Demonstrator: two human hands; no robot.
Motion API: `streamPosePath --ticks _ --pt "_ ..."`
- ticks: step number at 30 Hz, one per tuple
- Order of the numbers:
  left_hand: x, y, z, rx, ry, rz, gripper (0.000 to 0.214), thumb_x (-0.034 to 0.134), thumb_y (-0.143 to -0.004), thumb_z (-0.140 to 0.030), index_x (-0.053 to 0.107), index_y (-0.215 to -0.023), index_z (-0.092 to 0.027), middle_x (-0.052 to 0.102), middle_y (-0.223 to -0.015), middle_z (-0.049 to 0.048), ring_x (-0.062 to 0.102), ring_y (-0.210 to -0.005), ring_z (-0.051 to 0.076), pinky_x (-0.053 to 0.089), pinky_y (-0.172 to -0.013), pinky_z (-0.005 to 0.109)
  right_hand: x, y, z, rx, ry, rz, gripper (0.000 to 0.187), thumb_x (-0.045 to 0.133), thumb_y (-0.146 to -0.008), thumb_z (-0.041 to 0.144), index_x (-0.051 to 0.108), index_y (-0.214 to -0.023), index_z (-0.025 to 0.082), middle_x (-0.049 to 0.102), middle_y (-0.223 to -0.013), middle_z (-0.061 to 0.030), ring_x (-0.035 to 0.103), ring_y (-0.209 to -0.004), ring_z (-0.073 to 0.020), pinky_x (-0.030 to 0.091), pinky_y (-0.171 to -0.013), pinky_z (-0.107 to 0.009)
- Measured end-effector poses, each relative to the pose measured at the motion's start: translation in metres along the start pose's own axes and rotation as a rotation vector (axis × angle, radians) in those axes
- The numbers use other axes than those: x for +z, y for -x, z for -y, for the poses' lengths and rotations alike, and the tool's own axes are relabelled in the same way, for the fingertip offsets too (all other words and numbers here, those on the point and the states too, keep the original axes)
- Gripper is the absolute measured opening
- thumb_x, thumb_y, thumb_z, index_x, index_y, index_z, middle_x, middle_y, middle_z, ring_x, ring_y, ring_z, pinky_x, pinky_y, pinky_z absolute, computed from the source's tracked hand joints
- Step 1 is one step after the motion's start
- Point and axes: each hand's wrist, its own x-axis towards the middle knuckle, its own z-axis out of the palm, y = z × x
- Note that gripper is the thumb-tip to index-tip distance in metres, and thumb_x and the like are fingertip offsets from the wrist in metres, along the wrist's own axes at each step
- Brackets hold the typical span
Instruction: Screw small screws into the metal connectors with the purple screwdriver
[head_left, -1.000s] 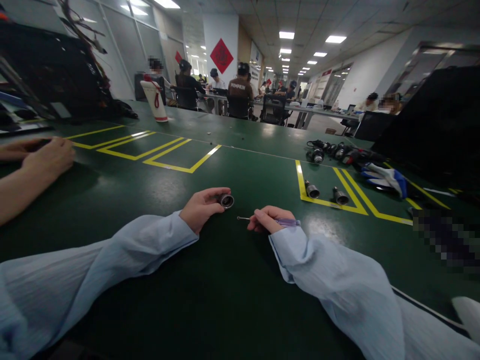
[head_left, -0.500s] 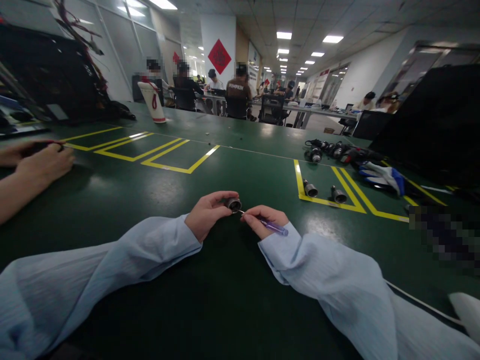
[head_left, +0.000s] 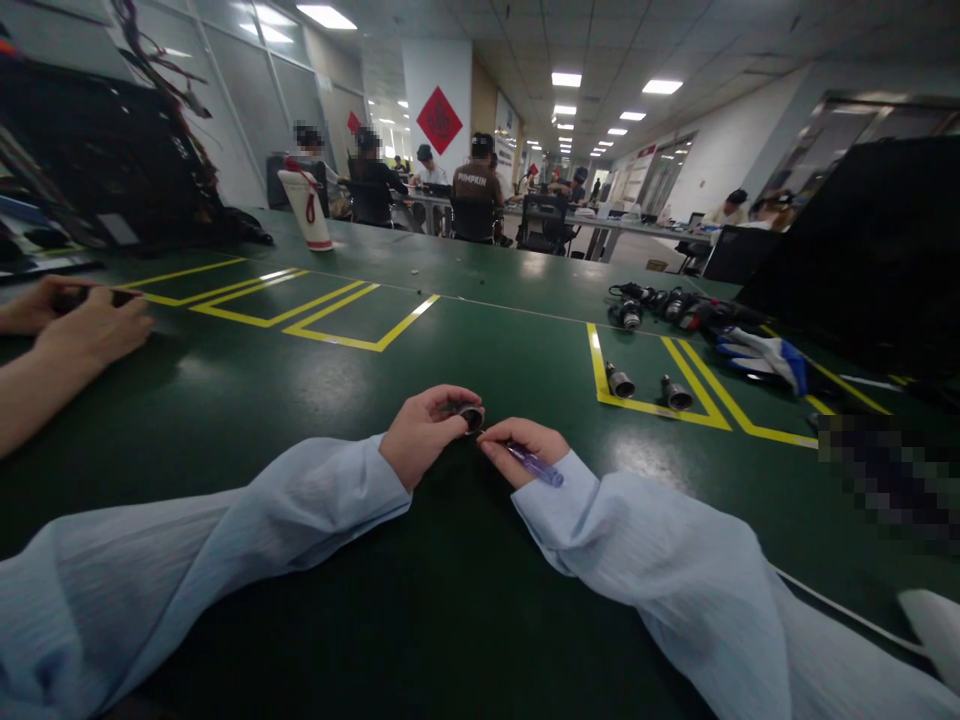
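In front of me, my left hand (head_left: 421,432) pinches a small round metal connector (head_left: 472,416), its hollow end turned toward the right. My right hand (head_left: 523,446) is closed around a screwdriver (head_left: 541,467) with a translucent purple handle that lies back across the palm. The slim shaft points at the connector's lower rim; whether the tip touches it I cannot tell. Fingers partly cover the connector's body. Two similar metal connectors, one (head_left: 620,381) on the left and another (head_left: 676,393) on the right, sit inside a yellow-taped area to the right.
Behind that area lies a cluster of dark cables and connectors (head_left: 637,305), with blue-and-white gloves (head_left: 765,358) beside it. Another person's hands (head_left: 90,325) hold a dark object at the left. A white cup (head_left: 307,212) stands farther back on the green table (head_left: 465,620).
The right hand has moved slightly left, nearer the left hand, and the screwdriver handle has swung a little down and left. The left hand and connector have shifted slightly right.
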Motion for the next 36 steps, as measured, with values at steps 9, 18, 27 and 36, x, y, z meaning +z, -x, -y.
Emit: streamPosePath --ticks 9,18,27,36 --pt "-0.001 -0.005 0.006 0.037 -0.081 -0.007 0.023 0.058 -0.058 -0.011 0.060 -0.081 -0.012 0.066 -0.082 0.0055 0.062 -0.081 0.019 0.049 -0.076 0.035 -0.001 0.000 0.002 -0.059 0.034 -0.026 0.012 0.052 -0.074 0.021 0.063 -0.073 0.015 0.065 -0.070 -0.0044 0.058 -0.064 -0.0130 0.044 -0.062 -0.024" --pt "0.000 -0.003 0.003 0.021 -0.063 0.005 0.021 0.059 -0.060 -0.012 0.060 -0.082 -0.012 0.066 -0.080 0.0047 0.063 -0.079 0.019 0.050 -0.077 0.036 -0.004 0.001 0.010 0.008 -0.005 -0.100 0.019 0.051 -0.075 0.027 0.062 -0.065 0.016 0.064 -0.063 -0.0037 0.057 -0.059 -0.0128 0.043 -0.059 -0.025" --pt "-0.001 0.000 -0.005 -0.077 -0.035 0.049 0.027 0.064 -0.060 -0.014 0.060 -0.087 -0.012 0.066 -0.084 0.0058 0.062 -0.082 0.020 0.047 -0.082 0.040 -0.018 -0.008 0.002 0.559 -0.315 -0.271 0.036 0.052 -0.070 0.043 0.049 -0.045 0.017 0.047 -0.034 0.0032 0.040 -0.031 -0.0066 0.031 -0.036 -0.020" --pt "0.000 -0.001 -0.004 -0.102 -0.019 0.035 0.029 0.064 -0.058 -0.014 0.061 -0.086 -0.013 0.066 -0.082 0.0052 0.062 -0.081 0.019 0.046 -0.084 0.039 -0.014 -0.009 0.000 0.562 -0.291 -0.273 0.035 0.049 -0.069 0.042 0.047 -0.043 0.018 0.046 -0.033 0.0035 0.040 -0.030 -0.0070 0.032 -0.037 -0.021"
